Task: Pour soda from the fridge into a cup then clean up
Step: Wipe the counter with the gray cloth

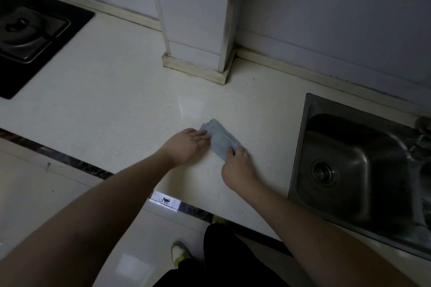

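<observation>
A small light-blue cloth lies folded on the pale countertop, near its middle. My left hand rests flat with its fingers straight, the fingertips pressing on the cloth's left edge. My right hand pinches the cloth's near right corner between thumb and fingers. No soda bottle or cup is in view.
A steel sink with a round drain is set into the counter at the right. A black gas hob sits at the far left. A white square column stands at the back wall. The counter's front edge runs below my forearms.
</observation>
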### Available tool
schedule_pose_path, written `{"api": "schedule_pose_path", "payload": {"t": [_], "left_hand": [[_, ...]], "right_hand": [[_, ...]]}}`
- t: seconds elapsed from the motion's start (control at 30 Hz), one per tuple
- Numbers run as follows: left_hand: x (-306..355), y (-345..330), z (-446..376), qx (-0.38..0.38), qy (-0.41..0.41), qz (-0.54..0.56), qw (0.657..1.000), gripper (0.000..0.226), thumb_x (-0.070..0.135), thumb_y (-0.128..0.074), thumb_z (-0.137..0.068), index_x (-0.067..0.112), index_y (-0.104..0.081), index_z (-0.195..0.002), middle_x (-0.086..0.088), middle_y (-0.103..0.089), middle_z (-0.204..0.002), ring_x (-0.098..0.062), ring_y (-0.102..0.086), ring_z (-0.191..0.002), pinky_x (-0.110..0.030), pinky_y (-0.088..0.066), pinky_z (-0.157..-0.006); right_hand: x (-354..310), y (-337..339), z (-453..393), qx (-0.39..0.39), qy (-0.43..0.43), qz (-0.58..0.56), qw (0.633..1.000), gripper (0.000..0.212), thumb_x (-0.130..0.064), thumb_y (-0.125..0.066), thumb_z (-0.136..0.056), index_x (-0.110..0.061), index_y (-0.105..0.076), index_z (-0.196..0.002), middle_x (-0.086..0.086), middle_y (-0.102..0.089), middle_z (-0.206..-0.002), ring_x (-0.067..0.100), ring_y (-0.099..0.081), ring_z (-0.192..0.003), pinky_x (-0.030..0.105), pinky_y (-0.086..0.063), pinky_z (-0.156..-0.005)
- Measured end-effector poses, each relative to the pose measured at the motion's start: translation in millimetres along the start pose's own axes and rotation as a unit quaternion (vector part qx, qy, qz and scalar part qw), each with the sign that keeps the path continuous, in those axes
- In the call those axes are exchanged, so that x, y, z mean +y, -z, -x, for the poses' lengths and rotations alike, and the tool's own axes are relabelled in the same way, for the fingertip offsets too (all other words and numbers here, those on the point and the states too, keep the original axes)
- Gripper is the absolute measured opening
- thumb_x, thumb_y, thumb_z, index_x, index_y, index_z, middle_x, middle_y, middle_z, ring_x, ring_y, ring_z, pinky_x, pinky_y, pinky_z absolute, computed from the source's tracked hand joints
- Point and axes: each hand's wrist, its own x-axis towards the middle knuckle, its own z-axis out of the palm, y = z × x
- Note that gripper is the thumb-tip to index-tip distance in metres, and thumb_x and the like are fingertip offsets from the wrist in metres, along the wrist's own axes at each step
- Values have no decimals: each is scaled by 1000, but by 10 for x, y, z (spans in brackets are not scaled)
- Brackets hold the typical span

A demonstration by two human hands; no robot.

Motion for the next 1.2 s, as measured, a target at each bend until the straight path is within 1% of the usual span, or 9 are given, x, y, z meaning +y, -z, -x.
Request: {"api": "schedule_pose_path", "payload": {"t": [0.27, 0.43, 0.57, 0.63, 0.73, 0.87, 0.97, 1.03, 1.2], "left_hand": [[-306, 59, 539, 9, 119, 12, 993, 47, 16, -34, -83, 5, -71, -110, -13, -70, -116, -31, -67, -106, -49, -50, -92], [-312, 37, 921, 21, 189, 46, 981, 44, 2, -44, -85, 8, -65, -123, -12, -62, -130, -31, -60, -118, -47, -43, -104], [-138, -24, 1177, 52, 201, 9, 978, 41, 9, -48, -81, 7, -70, -115, -11, -69, -119, -29, -67, -105, -39, -46, -99], [-19, -70, 1264, 61, 204, 10, 977, 44, 6, -63, -73, 5, -69, -117, -12, -68, -120, -30, -67, -106, -39, -39, -103], [164, -98, 1316, 64, 210, 15, 976, 47, 10, -48, -76, 5, -68, -119, -11, -67, -122, -29, -64, -109, -39, -31, -106], [374, -79, 1269, 51, 195, 4, 979, 49, 13, -40, -78, 4, -69, -117, -10, -68, -120, -28, -61, -117, -43, -27, -110], [523, -92, 1198, 51, 184, 33, 981, 47, 13, -43, -77, 4, -71, -114, -11, -70, -117, -27, -64, -112, -39, -24, -113], [626, -90, 1124, 49, 179, 58, 981, 47, 14, -45, -74, 4, -72, -112, -11, -70, -116, -26, -66, -108, -36, -29, -113], [870, -74, 894, 17, 168, 114, 979, 51, 13, -44, -76, 2, -67, -119, -14, -67, -121, -31, -65, -110, -41, -49, -97]], "right_hand": [[-560, -69, -235, -28, 77, 3, 997, 60, -13, -40, -96, -8, -16, -151, 16, -22, -148, 29, -29, -133, 38, -33, -110], [-660, -84, -376, -36, 164, 51, 985, 64, -12, -44, -92, -15, -21, -152, 14, -28, -143, 29, -33, -129, 39, -38, -106], [-753, -68, -485, -47, 209, 56, 975, 64, -6, -41, -89, -18, -26, -151, 13, -33, -136, 30, -37, -122, 39, -40, -100], [-792, -60, -514, -54, 223, 62, 971, 63, -5, -40, -90, -17, -28, -150, 13, -32, -138, 30, -36, -122, 39, -39, -101], [-770, -54, -584, -57, 240, 56, 968, 60, -4, -42, -91, -21, -34, -148, 9, -33, -138, 29, -38, -121, 38, -40, -98], [-641, -12, -644, -76, 226, 6, 971, 43, -23, -43, -99, -28, -39, -142, 7, -44, -130, 29, -46, -119, 41, -44, -97], [-552, 3, -724, -92, 236, 33, 967, 45, -38, -42, -100, -29, -36, -143, 6, -44, -134, 28, -46, -122, 43, -40, -103], [-481, 17, -770, -101, 231, 33, 967, 47, -48, -41, -98, -29, -38, -141, 5, -45, -136, 26, -45, -124, 45, -38, -105], [-197, 87, -823, -128, 246, -24, 961, 44, -40, -41, -100, -30, -39, -143, 2, -39, -146, 24, -40, -131, 41, -33, -110]]}}
